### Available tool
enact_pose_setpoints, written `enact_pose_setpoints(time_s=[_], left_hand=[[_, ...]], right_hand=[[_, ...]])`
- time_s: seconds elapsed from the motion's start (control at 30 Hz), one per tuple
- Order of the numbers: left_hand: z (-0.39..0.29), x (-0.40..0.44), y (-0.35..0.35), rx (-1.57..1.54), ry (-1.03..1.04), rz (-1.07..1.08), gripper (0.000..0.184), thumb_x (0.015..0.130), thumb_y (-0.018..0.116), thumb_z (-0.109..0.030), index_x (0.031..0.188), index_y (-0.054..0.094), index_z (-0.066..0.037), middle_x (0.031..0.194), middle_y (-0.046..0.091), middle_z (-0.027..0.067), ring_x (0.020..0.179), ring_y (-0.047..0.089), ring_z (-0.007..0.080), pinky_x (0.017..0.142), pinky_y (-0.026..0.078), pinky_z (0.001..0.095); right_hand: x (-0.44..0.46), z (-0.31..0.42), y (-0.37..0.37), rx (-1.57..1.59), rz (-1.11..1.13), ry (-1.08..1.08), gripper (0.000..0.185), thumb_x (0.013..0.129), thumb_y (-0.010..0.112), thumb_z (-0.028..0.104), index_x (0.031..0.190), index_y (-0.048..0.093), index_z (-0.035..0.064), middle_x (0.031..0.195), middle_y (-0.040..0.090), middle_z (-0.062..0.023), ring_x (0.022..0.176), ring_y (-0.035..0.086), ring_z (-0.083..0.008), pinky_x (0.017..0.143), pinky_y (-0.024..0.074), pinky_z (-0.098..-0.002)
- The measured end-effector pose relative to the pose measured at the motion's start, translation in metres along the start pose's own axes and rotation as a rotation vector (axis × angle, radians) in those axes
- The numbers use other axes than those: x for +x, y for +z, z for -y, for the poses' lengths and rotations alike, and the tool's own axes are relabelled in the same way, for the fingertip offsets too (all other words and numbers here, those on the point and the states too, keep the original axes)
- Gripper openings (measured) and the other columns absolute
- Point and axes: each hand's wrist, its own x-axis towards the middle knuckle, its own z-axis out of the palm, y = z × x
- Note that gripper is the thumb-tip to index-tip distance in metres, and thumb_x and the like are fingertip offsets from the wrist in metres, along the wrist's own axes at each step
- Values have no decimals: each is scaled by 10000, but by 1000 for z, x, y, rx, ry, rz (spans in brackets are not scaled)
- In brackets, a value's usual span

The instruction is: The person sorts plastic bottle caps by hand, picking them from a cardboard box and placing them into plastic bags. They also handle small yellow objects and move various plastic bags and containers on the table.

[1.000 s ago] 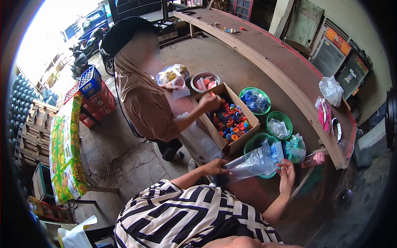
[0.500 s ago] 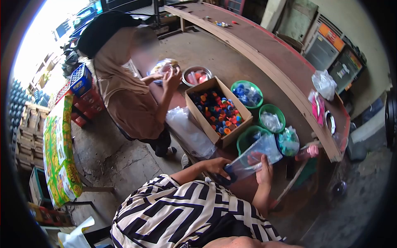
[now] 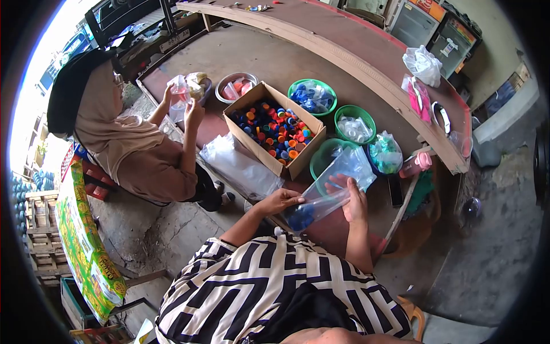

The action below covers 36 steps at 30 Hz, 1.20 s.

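Observation:
A clear plastic bag (image 3: 329, 198) slants between my hands, dark blue bottle caps (image 3: 301, 217) gathered in its lower end. My left hand (image 3: 279, 202) pinches the bag's near side between thumb and fingers. On the other side, my right hand (image 3: 355, 203) holds the bag near its upper end, some fingers showing through the plastic and the thumb pointing up. Just beyond the bag is a green basin (image 3: 322, 157), partly covered by it. A cardboard box (image 3: 240, 129) full of mixed coloured caps stands past my left hand.
A stack of clear bags (image 3: 240, 166) lies left of the box. Green baskets hold bagged blue caps (image 3: 312, 97) and clear pieces (image 3: 355, 129). A metal bowl (image 3: 220, 92), a pink bottle (image 3: 417, 164) and a wooden rail (image 3: 355, 74) are around. A co-worker (image 3: 149, 155) handles a bag at left.
My left hand has shifted from the bag's bottom to its side, leaving the blue caps in view. The camera view has turned. The co-worker's hands now hold up a clear bag with reddish contents.

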Motion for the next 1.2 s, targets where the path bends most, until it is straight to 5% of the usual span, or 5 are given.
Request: enact_pose_setpoints(time_s=[0.53, 0.73, 0.93, 1.13, 1.2], left_hand=[[3, 27, 25, -22, 356, -204, 261, 865, 673, -174, 1085, 648, -36, 944, 696, 68, 857, 620, 111, 794, 482, 293], [72, 0, -2, 726, 329, -229, 231, 786, 720, -151, 965, 660, -18, 904, 687, 115, 826, 669, 232, 756, 516, 331], [106, -42, 25, 501, 218, -306, 306, 801, 734, -271, 932, 660, -5, 787, 644, 170, 711, 653, 298, 653, 502, 383], [108, -52, 26, 546, -122, -369, 329, 893, 623, -323, 852, 699, -6, 761, 682, 126, 695, 641, 187, 675, 487, 330], [106, -52, 27, 443, -102, -363, 371, 900, 602, -333, 820, 680, 20, 757, 656, 201, 685, 652, 302, 633, 481, 364]], right_hand=[[-5, -18, 9, -503, 254, -173, 389, 1002, 433, 269, 1187, 556, -50, 1153, 622, -172, 1050, 620, -289, 904, 494, -377], [-47, -61, -16, -950, 476, -232, 330, 932, 572, 241, 1204, 594, 55, 1110, 652, -137, 980, 643, -194, 855, 491, -308], [-87, -131, -58, -935, 326, 218, 364, 899, 625, 292, 1145, 624, 24, 1018, 676, -146, 911, 638, -180, 809, 486, -316], [-88, -154, -65, -820, 180, 161, 325, 911, 608, 257, 1086, 625, -17, 913, 684, -130, 839, 634, -159, 767, 487, -320], [-84, -168, -65, -779, -9, 166, 349, 885, 644, 215, 1136, 585, -21, 820, 676, -127, 772, 638, -166, 749, 489, -329]])
